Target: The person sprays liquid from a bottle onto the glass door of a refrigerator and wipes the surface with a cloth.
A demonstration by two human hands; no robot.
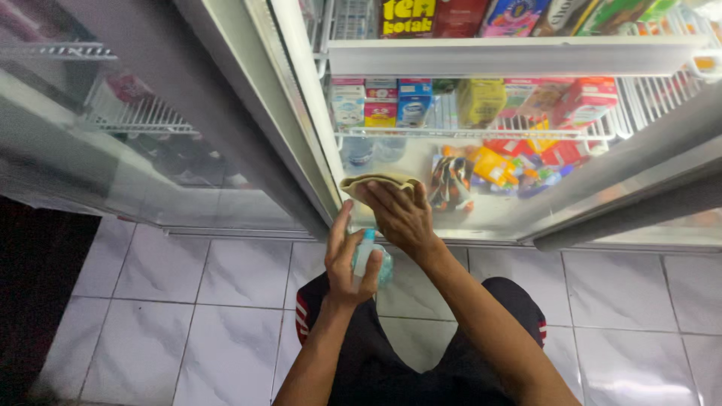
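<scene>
Cloth (380, 181) under right-hand fingers (387, 199) — spray bottle (366, 256) within left-hand fingers (370, 280).

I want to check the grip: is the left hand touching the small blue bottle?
Touching. The head view shows the left hand wrapped around the small blue bottle, thumb and fingers pressed on its sides. The right hand holds a folded cloth above it.

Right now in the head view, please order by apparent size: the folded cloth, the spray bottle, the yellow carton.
1. Folded cloth
2. Yellow carton, close to the cloth, though it sits farther away
3. Spray bottle, mostly hidden by the left hand, so unsure
</scene>
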